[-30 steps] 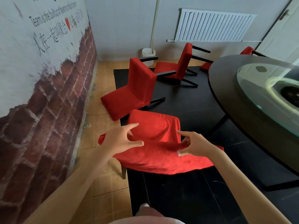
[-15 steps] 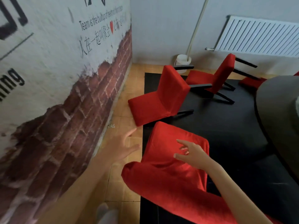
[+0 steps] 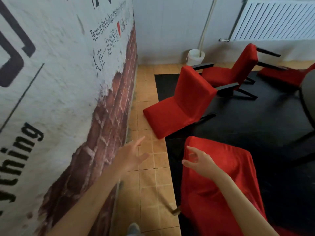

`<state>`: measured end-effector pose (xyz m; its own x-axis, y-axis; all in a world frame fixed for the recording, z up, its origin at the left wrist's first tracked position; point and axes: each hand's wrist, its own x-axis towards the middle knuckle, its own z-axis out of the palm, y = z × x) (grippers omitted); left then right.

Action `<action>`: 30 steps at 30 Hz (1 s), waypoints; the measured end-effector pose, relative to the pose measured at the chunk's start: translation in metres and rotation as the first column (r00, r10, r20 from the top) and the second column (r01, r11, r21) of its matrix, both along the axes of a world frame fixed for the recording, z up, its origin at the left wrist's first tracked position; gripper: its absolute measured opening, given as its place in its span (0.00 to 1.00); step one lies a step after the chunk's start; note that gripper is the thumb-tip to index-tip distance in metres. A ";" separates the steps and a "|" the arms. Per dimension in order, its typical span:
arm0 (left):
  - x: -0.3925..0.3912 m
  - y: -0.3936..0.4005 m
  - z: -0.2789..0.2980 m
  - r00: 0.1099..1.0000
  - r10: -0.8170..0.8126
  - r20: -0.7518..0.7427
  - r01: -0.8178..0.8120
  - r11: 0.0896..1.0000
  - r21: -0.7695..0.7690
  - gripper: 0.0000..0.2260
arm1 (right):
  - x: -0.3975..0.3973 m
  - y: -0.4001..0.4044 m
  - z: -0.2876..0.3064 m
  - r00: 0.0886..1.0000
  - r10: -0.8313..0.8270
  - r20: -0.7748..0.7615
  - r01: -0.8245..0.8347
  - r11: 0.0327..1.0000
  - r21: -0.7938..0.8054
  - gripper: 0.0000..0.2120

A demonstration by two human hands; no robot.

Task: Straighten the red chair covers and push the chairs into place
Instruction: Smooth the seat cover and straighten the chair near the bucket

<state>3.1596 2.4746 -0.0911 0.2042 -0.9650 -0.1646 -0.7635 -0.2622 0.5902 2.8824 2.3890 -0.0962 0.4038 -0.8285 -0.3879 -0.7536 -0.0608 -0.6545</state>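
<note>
The nearest chair [image 3: 219, 181] stands at the bottom of the view, and a loose red cover [image 3: 238, 167] with soft folds hangs over it. It sits on the black floor mat [image 3: 255, 125], right at the mat's left edge.

The right hand [image 3: 199, 160] floats over the top left corner of this chair. Its fingers are spread and a little bent, and it holds nothing. I cannot tell if the fingertips touch the cloth.

The left hand [image 3: 133, 155] is off to the left of the nearest chair, over the tan floor tiles [image 3: 153, 176]. Its fingers are stretched out and it holds nothing too.

Just behind the nearest chair, a second red chair [image 3: 180, 103] lies tipped over on its back, with its dark legs pointing toward the round dark table [image 3: 306, 99]. Farther back from the nearest chair, a third red chair [image 3: 238, 68] is tipped over as well.

A white bucket [image 3: 195, 57] stands by the far wall, well behind the nearest chair. A white radiator [image 3: 276, 19] hangs on that wall. A brick-painted wall [image 3: 68, 99] with writing runs along the left of the nearest chair, past the tiles.
</note>
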 end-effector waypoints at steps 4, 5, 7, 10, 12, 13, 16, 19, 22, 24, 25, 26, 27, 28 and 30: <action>0.024 -0.031 -0.010 0.999 -0.050 0.005 0.050 0.999 0.014 0.36 | 0.022 -0.005 -0.011 0.993 -0.118 0.007 0.117 0.993 0.025 0.39; 0.027 -0.039 -0.013 0.998 -0.063 -0.009 0.063 0.998 0.026 0.36 | 0.025 -0.008 -0.013 0.990 -0.140 0.001 0.140 0.990 0.028 0.39; 0.032 -0.057 -0.019 0.994 -0.095 -0.049 0.097 0.994 0.049 0.37 | 0.027 -0.017 -0.016 0.984 -0.178 -0.011 0.178 0.983 0.032 0.40; 0.035 -0.094 -0.026 0.989 -0.127 -0.080 0.133 0.988 0.077 0.38 | 0.029 -0.042 -0.019 0.972 -0.233 0.004 0.232 0.971 0.052 0.40; 0.037 -0.121 -0.031 0.986 -0.139 -0.097 0.148 0.985 0.089 0.38 | 0.033 -0.064 -0.021 0.968 -0.252 0.006 0.252 0.966 0.055 0.40; 0.039 -0.136 -0.033 0.983 -0.147 -0.107 0.157 0.984 0.088 0.38 | 0.034 -0.078 -0.022 0.966 -0.259 0.004 0.259 0.964 0.059 0.40; 0.048 -0.186 -0.037 0.982 -0.157 -0.107 0.167 0.982 0.088 0.38 | 0.040 -0.126 -0.026 0.959 -0.283 0.007 0.282 0.956 0.079 0.41; 0.056 -0.238 -0.036 0.988 -0.141 -0.068 0.148 0.981 0.126 0.39 | 0.044 -0.178 -0.031 0.954 -0.298 0.001 0.296 0.948 0.116 0.42; 0.062 -0.286 -0.035 0.990 -0.129 -0.066 0.136 0.982 0.129 0.38 | 0.050 -0.231 -0.037 0.955 -0.297 0.003 0.293 0.945 0.144 0.44; 0.070 -0.317 -0.038 0.993 -0.098 -0.067 0.106 0.987 0.119 0.38 | 0.058 -0.269 -0.042 0.954 -0.298 -0.009 0.296 0.942 0.159 0.45; 0.074 -0.329 -0.040 0.994 -0.086 -0.061 0.093 0.988 0.125 0.38 | 0.063 -0.284 -0.044 0.955 -0.295 -0.014 0.293 0.940 0.174 0.45; 0.078 -0.340 -0.043 0.996 -0.072 -0.058 0.079 0.988 0.129 0.38 | 0.070 -0.299 -0.047 0.956 -0.292 -0.014 0.289 0.938 0.190 0.45; 0.083 -0.351 -0.046 0.996 -0.058 -0.061 0.066 0.988 0.143 0.38 | 0.076 -0.313 -0.050 0.960 -0.281 -0.015 0.278 0.939 0.205 0.45; 0.089 -0.362 -0.048 0.997 -0.039 -0.070 0.051 0.985 0.162 0.38 | 0.082 -0.328 -0.052 0.965 -0.262 -0.023 0.260 0.940 0.219 0.45; 0.104 -0.385 -0.056 0.996 0.003 -0.092 0.015 0.981 0.195 0.38 | 0.096 -0.361 -0.058 0.973 -0.228 -0.043 0.232 0.942 0.242 0.46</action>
